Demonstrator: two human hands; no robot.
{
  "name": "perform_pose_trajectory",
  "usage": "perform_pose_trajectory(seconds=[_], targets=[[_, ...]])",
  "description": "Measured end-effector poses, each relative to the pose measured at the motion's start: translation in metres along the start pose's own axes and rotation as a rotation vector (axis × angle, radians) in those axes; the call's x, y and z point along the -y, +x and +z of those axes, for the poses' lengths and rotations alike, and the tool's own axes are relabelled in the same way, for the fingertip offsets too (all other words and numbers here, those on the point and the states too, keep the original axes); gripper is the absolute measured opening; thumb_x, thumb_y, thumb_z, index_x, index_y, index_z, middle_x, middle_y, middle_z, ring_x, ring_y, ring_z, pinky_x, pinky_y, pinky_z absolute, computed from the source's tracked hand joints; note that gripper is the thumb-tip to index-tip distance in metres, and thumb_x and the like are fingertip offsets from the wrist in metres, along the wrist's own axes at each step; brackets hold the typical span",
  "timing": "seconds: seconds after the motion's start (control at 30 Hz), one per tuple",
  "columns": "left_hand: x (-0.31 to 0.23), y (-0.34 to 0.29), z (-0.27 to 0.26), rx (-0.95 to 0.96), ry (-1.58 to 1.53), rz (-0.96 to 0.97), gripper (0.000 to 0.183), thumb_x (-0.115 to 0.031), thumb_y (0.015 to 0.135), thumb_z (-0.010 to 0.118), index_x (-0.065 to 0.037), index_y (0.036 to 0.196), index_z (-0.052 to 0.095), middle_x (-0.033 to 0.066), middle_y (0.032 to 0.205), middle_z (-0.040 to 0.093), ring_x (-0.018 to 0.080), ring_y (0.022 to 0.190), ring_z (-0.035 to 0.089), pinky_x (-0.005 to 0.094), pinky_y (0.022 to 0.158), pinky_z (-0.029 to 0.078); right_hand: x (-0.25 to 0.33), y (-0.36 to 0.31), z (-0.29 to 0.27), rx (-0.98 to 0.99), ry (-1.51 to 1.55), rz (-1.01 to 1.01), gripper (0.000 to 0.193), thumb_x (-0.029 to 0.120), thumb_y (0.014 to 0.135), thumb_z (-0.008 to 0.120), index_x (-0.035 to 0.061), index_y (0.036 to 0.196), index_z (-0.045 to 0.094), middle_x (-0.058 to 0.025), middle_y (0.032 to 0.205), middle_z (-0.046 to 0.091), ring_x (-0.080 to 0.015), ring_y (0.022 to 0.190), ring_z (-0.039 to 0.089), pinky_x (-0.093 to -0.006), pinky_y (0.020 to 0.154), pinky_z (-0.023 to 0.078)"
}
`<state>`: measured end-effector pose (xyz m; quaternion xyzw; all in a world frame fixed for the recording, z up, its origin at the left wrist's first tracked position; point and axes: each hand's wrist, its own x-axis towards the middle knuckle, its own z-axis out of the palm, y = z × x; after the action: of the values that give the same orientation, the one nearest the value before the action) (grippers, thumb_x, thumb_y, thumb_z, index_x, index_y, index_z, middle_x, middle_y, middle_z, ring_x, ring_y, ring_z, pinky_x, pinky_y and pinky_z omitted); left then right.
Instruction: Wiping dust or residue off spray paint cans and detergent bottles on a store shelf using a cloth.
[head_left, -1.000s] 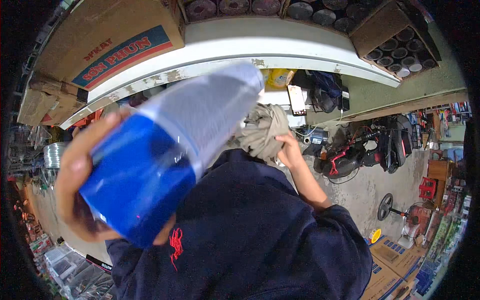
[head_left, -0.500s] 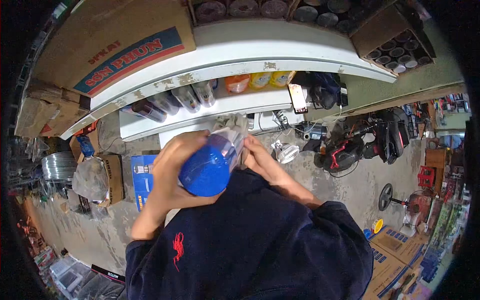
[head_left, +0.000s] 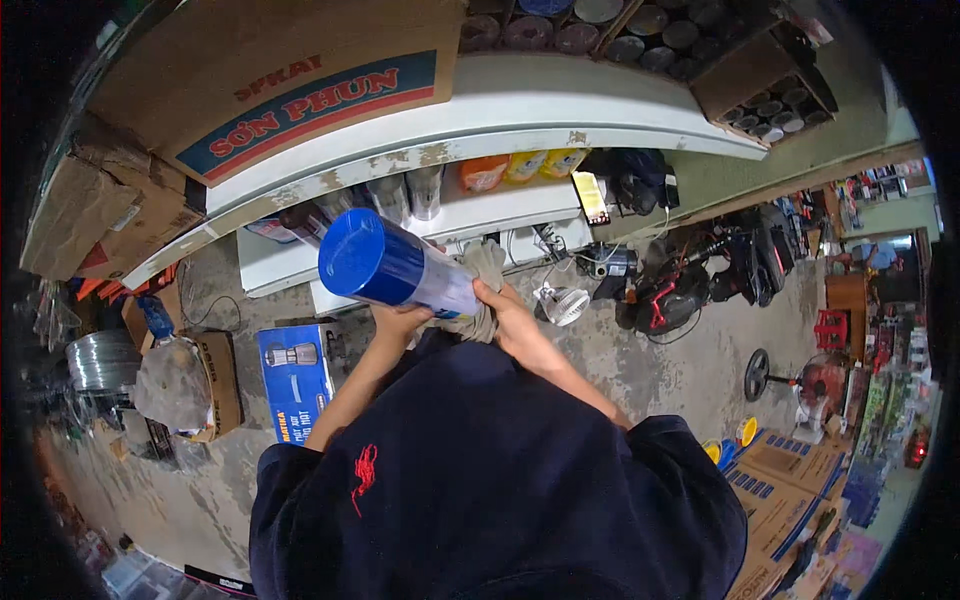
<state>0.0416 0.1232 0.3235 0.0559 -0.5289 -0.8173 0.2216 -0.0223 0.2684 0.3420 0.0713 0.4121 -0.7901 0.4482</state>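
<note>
A cylindrical container [head_left: 400,265] with a broad blue end and a paler body is held in front of my chest. It lies tilted, its blue end toward the upper left. My left hand [head_left: 403,318] supports it from below, its fingers mostly hidden behind the container. At the paler end, my right hand [head_left: 503,312] is closed on a crumpled grey cloth [head_left: 486,262], pressing it to the container's side. The container hides part of the cloth.
Beyond my hands, a white shelf [head_left: 520,215] bears several cans, orange and yellow packs [head_left: 525,168] and a lit phone [head_left: 591,198]. A large cardboard box [head_left: 270,75] stands on the upper shelf. A blue box [head_left: 296,375] is at left, a fan [head_left: 826,385] at right.
The container's blue end has swung up and to the left, showing more of its side. My left hand has moved from around the blue end to underneath; my right hand stays at the paler end.
</note>
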Motion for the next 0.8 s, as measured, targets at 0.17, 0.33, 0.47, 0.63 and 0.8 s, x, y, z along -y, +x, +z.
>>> perform_pose_trajectory(seconds=[0.17, 0.33, 0.47, 0.63, 0.8], targets=[[-0.008, 0.001, -0.008, 0.081, 0.019, 0.093, 0.083, -0.031, 0.045, 0.078, 0.002, 0.109, 0.037, 0.0114, 0.104, 0.047, 0.0217, 0.093, 0.048, 0.0346, 0.081, 0.037, -0.025, 0.002, 0.014, -0.032, 0.215, -0.027, 0.038, 0.024, 0.079, 0.048, 0.0016, 0.108, 0.04, -0.0093, 0.102, 0.049, -0.0196, 0.093, 0.048, -0.0326, 0.08, 0.039], [-0.015, -0.002, -0.023, -0.112, 0.088, 0.134, 0.089, -0.038, 0.041, 0.078, 0.0, 0.109, 0.034, 0.009, 0.102, 0.046, 0.0194, 0.093, 0.046, 0.0322, 0.08, 0.037, -0.056, 0.002, 0.005, 0.044, 0.486, -0.308, 0.037, 0.021, 0.079, 0.04, 0.0036, 0.111, 0.038, -0.01, 0.11, 0.044, -0.0219, 0.102, 0.042, -0.034, 0.081, 0.037], [-0.035, 0.005, -0.041, -0.156, 0.032, 0.057, 0.089, -0.046, 0.048, 0.071, -0.002, 0.113, 0.029, 0.0079, 0.101, 0.045, 0.0179, 0.093, 0.046, 0.0305, 0.079, 0.037, -0.071, -0.017, -0.006, -0.432, -0.602, -0.28, 0.025, 0.006, 0.066, 0.054, 0.0027, 0.09, 0.055, -0.0125, 0.092, 0.054, -0.027, 0.09, 0.05, -0.0343, 0.077, 0.038], [-0.044, 0.016, -0.038, -0.134, 0.031, 0.089, 0.083, -0.057, 0.059, 0.058, 0.0, 0.112, 0.03, 0.0088, 0.102, 0.045, 0.0161, 0.092, 0.044, 0.0293, 0.081, 0.034, -0.045, -0.028, 0.028, -0.134, -1.384, -0.906, 0.019, 0.008, 0.06, 0.061, -0.002, 0.076, 0.057, -0.0135, 0.079, 0.057, -0.0271, 0.08, 0.054, -0.0317, 0.072, 0.04], [-0.042, 0.013, -0.02, -0.135, 0.178, 0.057, 0.046, -0.041, 0.084, 0.031, -0.001, 0.107, 0.037, 0.009, 0.099, 0.045, 0.0148, 0.089, 0.041, 0.0272, 0.08, 0.031, -0.074, -0.007, 0.038, -0.1, -1.34, -0.807, 0.054, 0.038, 0.07, 0.053, -0.0063, 0.099, 0.044, -0.0219, 0.102, 0.046, -0.034, 0.1, 0.04, -0.0358, 0.084, 0.029]])
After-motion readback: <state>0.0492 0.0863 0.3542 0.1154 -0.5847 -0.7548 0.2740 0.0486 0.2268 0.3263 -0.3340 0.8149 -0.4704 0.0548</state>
